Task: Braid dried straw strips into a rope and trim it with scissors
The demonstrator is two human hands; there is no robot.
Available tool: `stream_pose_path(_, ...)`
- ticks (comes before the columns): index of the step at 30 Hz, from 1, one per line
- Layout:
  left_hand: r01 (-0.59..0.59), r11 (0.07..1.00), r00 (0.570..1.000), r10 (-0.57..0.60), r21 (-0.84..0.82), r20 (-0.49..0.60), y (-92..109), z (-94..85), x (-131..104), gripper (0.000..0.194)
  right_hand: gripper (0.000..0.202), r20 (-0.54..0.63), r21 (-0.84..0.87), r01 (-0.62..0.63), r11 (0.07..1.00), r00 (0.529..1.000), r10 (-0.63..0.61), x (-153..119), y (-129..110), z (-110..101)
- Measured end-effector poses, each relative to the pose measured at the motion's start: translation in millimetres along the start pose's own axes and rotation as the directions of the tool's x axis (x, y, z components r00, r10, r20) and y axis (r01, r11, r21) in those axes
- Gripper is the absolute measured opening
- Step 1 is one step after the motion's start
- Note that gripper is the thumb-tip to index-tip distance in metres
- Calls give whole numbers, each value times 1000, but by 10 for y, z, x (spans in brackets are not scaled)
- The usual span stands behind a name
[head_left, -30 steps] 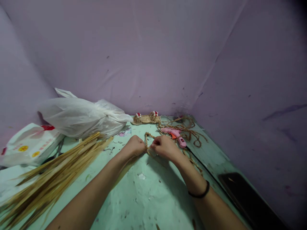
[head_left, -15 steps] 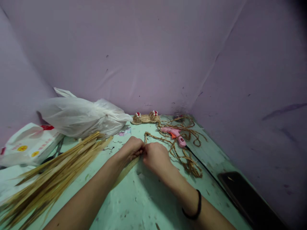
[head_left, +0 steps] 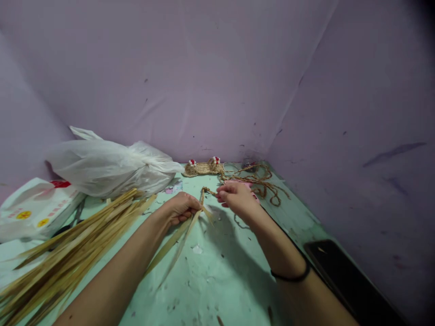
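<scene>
My left hand (head_left: pixel 183 208) pinches the end of a twisted straw cord, where pale flat straw strips (head_left: pixel 176 248) hang down toward me. Just right of it, my right hand (head_left: pixel 234 195) is raised with curled fingers by the brown twisted cord (head_left: pixel 208 191); its fingertips meet the cord, though the grip is hard to make out. Behind that hand, a pink glue gun (head_left: pixel 245 183) is mostly covered. A bundle of dry straw strips (head_left: pixel 81 244) lies on the left of the green table (head_left: pixel 204 290).
A tied white plastic bag (head_left: pixel 112 165) and a white box in a bag (head_left: pixel 37 208) stand at the left. Woven straw pieces with red and white beads (head_left: pixel 205 168) lie by the wall. A dark phone-like slab (head_left: pixel 346 276) rests at the right.
My right hand has moved away from my left hand, up and right over the glue gun. The loose cord pile in front of the glue gun no longer shows. More straw strips show below my left hand.
</scene>
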State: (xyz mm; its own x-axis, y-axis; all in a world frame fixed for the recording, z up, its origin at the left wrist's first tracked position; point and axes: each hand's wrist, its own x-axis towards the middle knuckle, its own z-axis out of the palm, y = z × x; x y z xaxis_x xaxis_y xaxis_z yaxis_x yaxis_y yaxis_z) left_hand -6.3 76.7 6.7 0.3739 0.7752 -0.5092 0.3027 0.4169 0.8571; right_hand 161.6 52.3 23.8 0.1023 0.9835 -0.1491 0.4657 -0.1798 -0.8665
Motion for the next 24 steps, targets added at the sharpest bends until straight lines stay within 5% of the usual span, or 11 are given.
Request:
stream_pose_path(5, -14, 1000, 1000, 14, 1, 17, -9, 16, -1, 18, 17, 199, 112, -142, 984, 973, 118, -92, -37, 277)
stream_pose_path(10, -36, 997, 999, 33, 63, 35, -69, -2, 47, 17, 18, 322, 87, -142, 986, 941, 107, -125, -8, 294)
stream_pose_path(13, -35, 984, 999, 31, 173, 26, -107, -27, 85, 18, 24, 261, -149, 92, 985, 964, -50, -107, 31, 247)
stream_pose_path(16, -57, 972, 998, 51, 226, 29, -122, -41, 103, 18, 29, 219, -370, 298, 880, 949, -229, -114, 19, 193)
stream_pose_path(20, -51, 982, 999, 53, 182, -4, -95, -28, 79, 15, 29, 187, -506, 257, 823, 965, -186, -127, -41, 72)
stream_pose_path(24, -48, 992, 998, 52, 113, -30, -26, 15, 12, 14, 26, -69, -414, 108, 904, 986, -150, -102, -79, 4)
